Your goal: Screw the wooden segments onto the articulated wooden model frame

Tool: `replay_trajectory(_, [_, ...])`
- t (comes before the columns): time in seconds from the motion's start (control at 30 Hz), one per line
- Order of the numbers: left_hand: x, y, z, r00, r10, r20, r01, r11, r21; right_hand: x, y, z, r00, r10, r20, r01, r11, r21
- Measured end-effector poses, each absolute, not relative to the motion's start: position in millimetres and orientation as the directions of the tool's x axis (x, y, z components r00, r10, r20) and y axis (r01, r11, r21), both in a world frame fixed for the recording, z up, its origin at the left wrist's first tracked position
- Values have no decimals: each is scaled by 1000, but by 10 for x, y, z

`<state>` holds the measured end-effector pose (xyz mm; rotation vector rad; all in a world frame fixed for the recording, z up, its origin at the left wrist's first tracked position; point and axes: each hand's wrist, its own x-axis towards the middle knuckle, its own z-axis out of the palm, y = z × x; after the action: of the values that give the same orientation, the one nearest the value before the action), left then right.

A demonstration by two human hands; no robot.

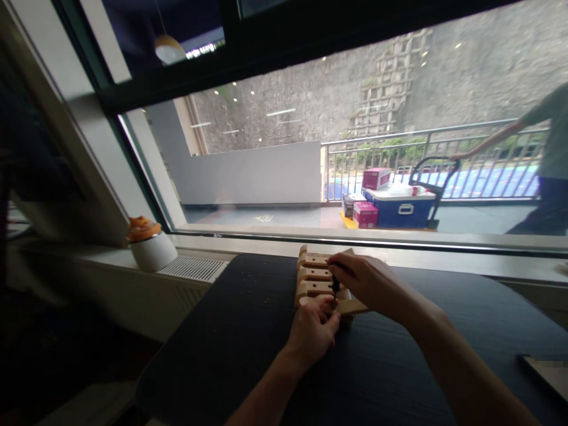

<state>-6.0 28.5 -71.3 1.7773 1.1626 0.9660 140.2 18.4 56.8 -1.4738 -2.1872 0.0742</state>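
Note:
A small wooden slatted assembly (313, 273) lies on the dark table, its pale slats marked with dark screw holes. My right hand (359, 273) wraps round the dark handle of a screwdriver (336, 286), which points down at the near end of the wood. Beside the screwdriver's lower end, my left hand (314, 325) has its fingers closed on the near edge of the assembly. The fingers hide the screwdriver's tip, and whether a screw is under it cannot be made out. My right hand covers the assembly's far right part.
The dark table (222, 343) stands against the windowsill. A flat dark-edged object (544, 378) lies at its right. A white pot with an orange top (153, 248) sits on the sill at left. Outside the window, a person (550, 160) holds a trolley carrying a blue cooler (394, 210).

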Motion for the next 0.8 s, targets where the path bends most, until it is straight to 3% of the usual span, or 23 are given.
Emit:
replay_trajectory(0.2, [-59, 261, -663, 306, 943, 134, 339, -239, 910, 1375, 116, 611, -382, 842, 381, 786, 513, -344])
replay_trajectory(0.8, [-77, 294, -746, 312, 942, 123, 317, -225, 922, 1494, 249, 531, -308, 865, 397, 831, 448, -331])
